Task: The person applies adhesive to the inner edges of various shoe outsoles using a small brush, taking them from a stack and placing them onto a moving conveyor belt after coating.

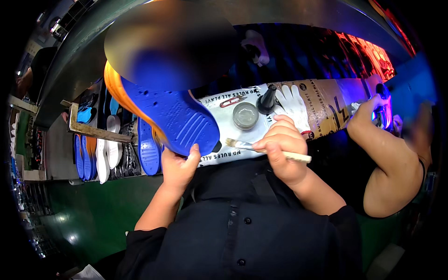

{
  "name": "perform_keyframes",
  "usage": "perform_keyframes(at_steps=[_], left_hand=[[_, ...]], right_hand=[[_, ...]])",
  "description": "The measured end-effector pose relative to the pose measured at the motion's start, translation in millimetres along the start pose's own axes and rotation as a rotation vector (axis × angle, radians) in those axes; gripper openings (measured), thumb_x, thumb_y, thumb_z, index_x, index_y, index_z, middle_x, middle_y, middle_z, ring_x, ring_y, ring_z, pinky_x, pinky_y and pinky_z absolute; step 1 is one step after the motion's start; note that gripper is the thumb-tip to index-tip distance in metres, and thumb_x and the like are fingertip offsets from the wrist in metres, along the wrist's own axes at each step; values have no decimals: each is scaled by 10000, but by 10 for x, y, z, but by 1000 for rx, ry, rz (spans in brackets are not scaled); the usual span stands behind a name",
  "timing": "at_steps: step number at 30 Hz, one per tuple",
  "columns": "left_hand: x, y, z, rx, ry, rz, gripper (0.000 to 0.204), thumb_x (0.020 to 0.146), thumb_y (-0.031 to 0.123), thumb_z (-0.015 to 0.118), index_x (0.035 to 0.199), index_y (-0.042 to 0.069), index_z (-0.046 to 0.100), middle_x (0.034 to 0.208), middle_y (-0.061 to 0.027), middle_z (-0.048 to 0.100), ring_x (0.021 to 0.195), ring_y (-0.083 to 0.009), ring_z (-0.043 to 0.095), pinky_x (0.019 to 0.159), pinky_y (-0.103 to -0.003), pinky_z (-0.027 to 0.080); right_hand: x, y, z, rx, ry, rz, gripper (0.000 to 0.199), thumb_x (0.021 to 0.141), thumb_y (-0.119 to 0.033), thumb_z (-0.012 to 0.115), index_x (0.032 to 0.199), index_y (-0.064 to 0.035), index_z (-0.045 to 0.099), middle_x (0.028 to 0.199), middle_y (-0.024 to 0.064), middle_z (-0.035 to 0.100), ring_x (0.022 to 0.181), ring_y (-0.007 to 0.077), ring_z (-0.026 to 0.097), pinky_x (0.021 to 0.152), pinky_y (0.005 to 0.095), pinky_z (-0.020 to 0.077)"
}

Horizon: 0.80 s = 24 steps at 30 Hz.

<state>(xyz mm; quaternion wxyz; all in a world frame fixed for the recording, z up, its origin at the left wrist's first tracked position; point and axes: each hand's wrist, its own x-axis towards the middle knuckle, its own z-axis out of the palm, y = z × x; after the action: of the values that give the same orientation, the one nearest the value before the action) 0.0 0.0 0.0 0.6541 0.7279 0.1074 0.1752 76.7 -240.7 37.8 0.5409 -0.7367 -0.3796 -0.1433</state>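
Observation:
My left hand [181, 169] grips the near end of a blue shoe sole [184, 116] with an orange sidewall, its thumb pressed on the blue face. The sole is tilted up, and its far end is hidden by a dark blur. A small black patch shows at its near right edge. In my right hand [285, 151] is a paintbrush [296, 157] with a pale handle, held between thumb and fingers. The bristles point left, just right of the sole and apart from it. Beyond the brush, a round jar [245, 116] of greyish contents stands on the printed white covering [224, 158].
A black bottle [267, 101], a red utility knife [233, 101] and a white glove [294, 105] lie or stand behind the jar. Several soles, including a white one [113, 149], line a rack at left. At right, another person's arm [389, 154] reaches toward a brightly lit item.

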Motion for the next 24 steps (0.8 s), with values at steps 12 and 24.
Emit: perform_keyframes(at_steps=[12, 24], left_hand=[[-6, 121, 211, 104, -99, 164, 260, 768, 4, 636, 1023, -33, 603, 881, -91, 663, 800, -146, 619, 740, -292, 487], [0, 37, 230, 154, -87, 268, 208, 743, 7, 650, 947, -14, 614, 781, -71, 645, 695, -133, 612, 643, -282, 484]], right_hand=[[-109, 19, 37, -175, -51, -26, 182, 805, -215, 656, 667, -97, 667, 619, 7, 590, 653, 176, 550, 872, 371, 366], [-63, -4, 13, -228, -72, -72, 149, 801, -201, 661, 690, -103, 683, 630, -1, 596, 648, 168, 549, 891, 379, 352]])
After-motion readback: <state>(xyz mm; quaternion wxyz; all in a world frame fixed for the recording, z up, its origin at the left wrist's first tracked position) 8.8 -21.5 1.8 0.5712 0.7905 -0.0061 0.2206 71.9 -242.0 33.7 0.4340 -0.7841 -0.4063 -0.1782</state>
